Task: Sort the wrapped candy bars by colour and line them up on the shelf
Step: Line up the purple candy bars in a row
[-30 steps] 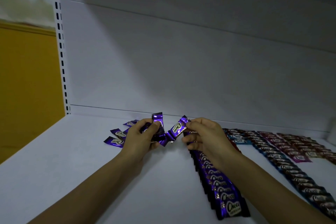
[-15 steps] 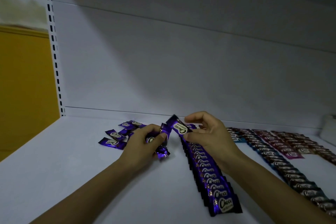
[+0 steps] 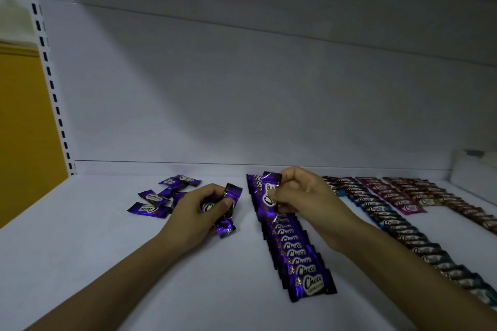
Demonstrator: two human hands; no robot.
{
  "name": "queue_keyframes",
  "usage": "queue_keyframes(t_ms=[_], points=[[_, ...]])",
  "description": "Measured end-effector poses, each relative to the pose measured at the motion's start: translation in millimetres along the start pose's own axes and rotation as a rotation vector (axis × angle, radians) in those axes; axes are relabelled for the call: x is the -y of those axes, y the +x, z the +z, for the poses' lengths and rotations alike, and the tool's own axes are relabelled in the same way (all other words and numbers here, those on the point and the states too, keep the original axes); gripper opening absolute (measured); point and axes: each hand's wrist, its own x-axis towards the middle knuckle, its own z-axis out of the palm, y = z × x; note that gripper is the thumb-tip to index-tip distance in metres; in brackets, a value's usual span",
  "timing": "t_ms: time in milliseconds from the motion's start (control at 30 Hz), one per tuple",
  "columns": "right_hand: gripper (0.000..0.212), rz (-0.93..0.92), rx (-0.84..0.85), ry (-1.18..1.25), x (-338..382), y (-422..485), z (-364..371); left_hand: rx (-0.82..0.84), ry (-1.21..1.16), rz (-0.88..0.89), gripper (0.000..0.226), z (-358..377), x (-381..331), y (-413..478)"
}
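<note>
Our right hand (image 3: 305, 203) pinches a purple bar (image 3: 269, 192) at its fingertips, long axis pointing away; our left hand (image 3: 196, 213) grips several bars (image 3: 233, 193).

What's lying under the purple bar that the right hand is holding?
The far part of the purple row lies under the held bar; the right hand and bar cover those wrappers.

Two slender forearms, bare from frame edge to wrist; the left forearm (image 3: 121, 282) runs up from the view's 7 o'clock corner, the right forearm (image 3: 403, 271) from 5 o'clock; the left hand (image 3: 196, 212) and right hand (image 3: 304, 196) are likewise bare, with slim fingers and rounded knuckles; a short, trimmed thumbnail (image 3: 228, 201) shows at the left hand's 2 o'clock side; dim light hides finer detail.
</note>
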Motion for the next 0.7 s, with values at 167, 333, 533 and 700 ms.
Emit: queue_keyframes(t_ms=[167, 333, 533, 700], points=[[0.018, -0.031, 0.03, -0.009, 4.7, -6.5, -9.8, 0.001, 0.019, 0.024, 0.008, 0.1, 0.9, 1.0], [0.016, -0.071, 0.099, -0.13, 10.4, -23.0, -21.4, 0.001, 0.074, 0.067, 0.006, 0.5, 0.7, -0.4], [0.018, -0.067, 0.139, -0.275, 0.2, -66.9, -41.4, 0.1, 0.169, 0.18, 0.01, 5.8, -10.4, -6.4], [0.014, -0.14, 0.192, -0.569, -19.8, -95.6, -53.8, 0.129, 0.18, 0.182, 0.017, 8.3, -10.4, -7.2]])
